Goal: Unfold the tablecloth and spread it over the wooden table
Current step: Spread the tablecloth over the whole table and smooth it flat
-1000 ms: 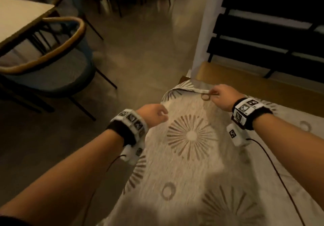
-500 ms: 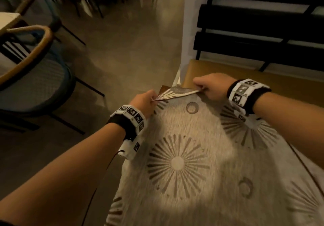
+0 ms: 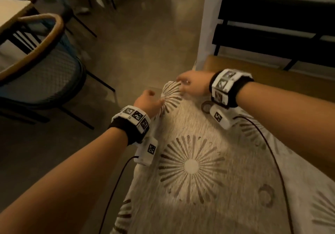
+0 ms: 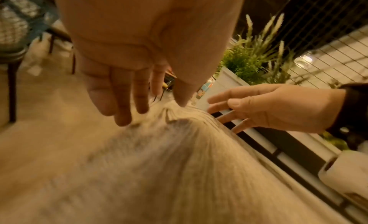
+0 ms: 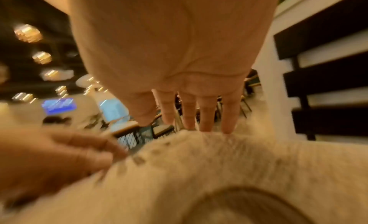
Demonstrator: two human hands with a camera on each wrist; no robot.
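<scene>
A beige tablecloth (image 3: 192,166) with brown sunburst and ring patterns lies over the wooden table (image 3: 272,77), whose bare top shows at the far right. The cloth's far corner drapes over the table's corner. My left hand (image 3: 148,101) hovers at the cloth's left edge near that corner, and in the left wrist view the left hand (image 4: 151,110) has its fingers straight, tips just above the cloth (image 4: 159,172). My right hand (image 3: 192,85) rests its straight fingertips on the corner of the cloth (image 5: 219,164). Neither hand grips anything.
A chair (image 3: 45,74) with a curved wooden back and blue seat stands on the floor to the left, beside another table (image 3: 10,10). A white post (image 3: 208,25) and black slats (image 3: 272,25) rise behind the table. A planter (image 4: 255,62) stands beyond.
Both hands pinched the folded corner flap earlier. The flap now lies flat over the table corner, and both hands have let go with fingers straightened.
</scene>
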